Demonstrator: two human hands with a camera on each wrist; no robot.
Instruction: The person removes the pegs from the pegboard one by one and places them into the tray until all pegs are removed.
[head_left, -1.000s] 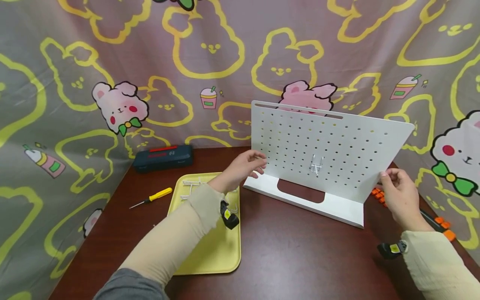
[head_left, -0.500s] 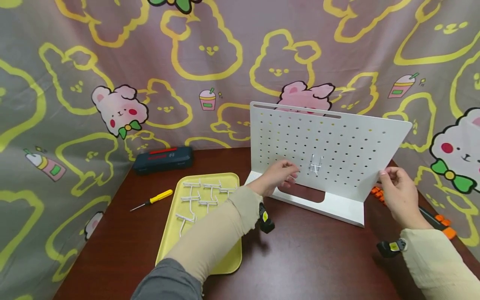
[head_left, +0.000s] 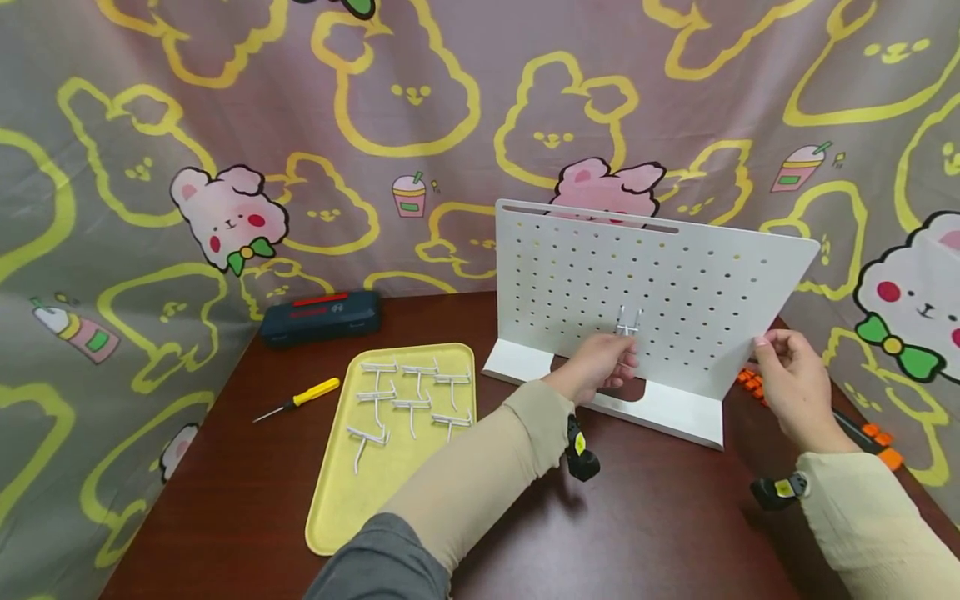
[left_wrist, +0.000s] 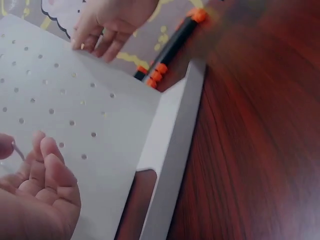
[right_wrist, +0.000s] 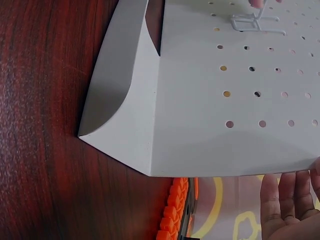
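Observation:
A white metal pegboard [head_left: 712, 325] stands tilted on its folded foot on the table. On its lower middle sits a white wire hook [right_wrist: 246, 23], its prongs against the holes. My left hand [head_left: 600, 364] is in front of it and pinches the hook's projecting arm between thumb and fingers; the left wrist view shows only the arm's end [left_wrist: 18, 150]. At the board's right edge, my right hand [head_left: 798, 387] holds the rim, thumb in front and fingers behind.
A yellow tray [head_left: 352, 521] with several loose white hooks [head_left: 375, 395] lies to the left. Beyond it are a yellow-handled screwdriver [head_left: 315, 392] and a dark blue case [head_left: 322, 318]. An orange-and-black tool [head_left: 873, 442] lies behind the board at right. A patterned curtain [head_left: 442, 75] hangs behind.
My left hand has moved right from above the tray's far right corner to the hook on the board and now pinches it. The right hand keeps its hold on the board's edge.

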